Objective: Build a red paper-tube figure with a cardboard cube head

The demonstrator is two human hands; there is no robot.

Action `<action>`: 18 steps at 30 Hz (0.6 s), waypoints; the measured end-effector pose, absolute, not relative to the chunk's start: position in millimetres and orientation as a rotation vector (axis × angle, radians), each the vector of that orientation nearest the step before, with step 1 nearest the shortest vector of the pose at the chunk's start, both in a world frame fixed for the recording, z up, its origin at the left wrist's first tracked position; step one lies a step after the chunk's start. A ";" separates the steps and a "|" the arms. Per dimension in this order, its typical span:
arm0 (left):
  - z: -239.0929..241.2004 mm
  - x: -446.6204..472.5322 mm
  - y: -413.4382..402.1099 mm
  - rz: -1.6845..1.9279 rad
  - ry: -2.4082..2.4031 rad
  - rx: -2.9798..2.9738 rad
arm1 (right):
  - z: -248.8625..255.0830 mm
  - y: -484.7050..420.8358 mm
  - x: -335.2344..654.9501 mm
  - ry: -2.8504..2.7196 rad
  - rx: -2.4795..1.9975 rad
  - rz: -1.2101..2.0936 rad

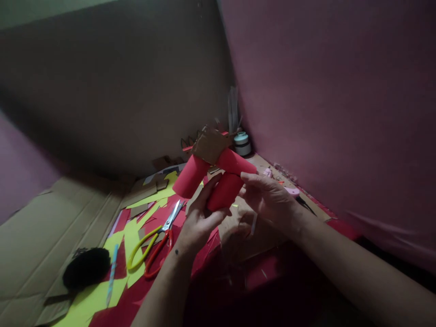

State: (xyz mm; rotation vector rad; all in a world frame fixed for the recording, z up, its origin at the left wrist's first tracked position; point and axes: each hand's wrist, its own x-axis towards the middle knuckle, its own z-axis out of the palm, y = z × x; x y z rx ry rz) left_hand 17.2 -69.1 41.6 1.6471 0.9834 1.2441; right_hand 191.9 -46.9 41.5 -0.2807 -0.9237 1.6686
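Dim cardboard-lined floor (51,227) strewn with paper scraps: my left hand (199,220) and right hand (269,197) both grip joined red paper tubes (225,181), assembly mid-step, needing steady alignment next.

One head-worn camera is looking forward and down from close above the floor (41,236), facing the corner where a cardboard panel (119,91) is meeting a pink wall (323,91). It is sitting near, with both forearms entering from the bottom edge.
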 end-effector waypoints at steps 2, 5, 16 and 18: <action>41.0 18.5 -70.7 1.200 0.957 1.629 | 36.8 -45.0 187.0 -0.907 -0.241 1.637; 39.0 19.7 -73.4 1.192 0.944 1.572 | 34.9 -45.0 183.1 -0.892 -0.206 1.651; 30.4 25.9 -71.3 1.505 1.016 1.364 | 30.6 -29.8 195.6 -0.504 -0.239 1.627; 32.6 27.9 -74.3 1.449 1.110 1.393 | 30.3 -29.0 196.2 -0.508 -0.247 1.595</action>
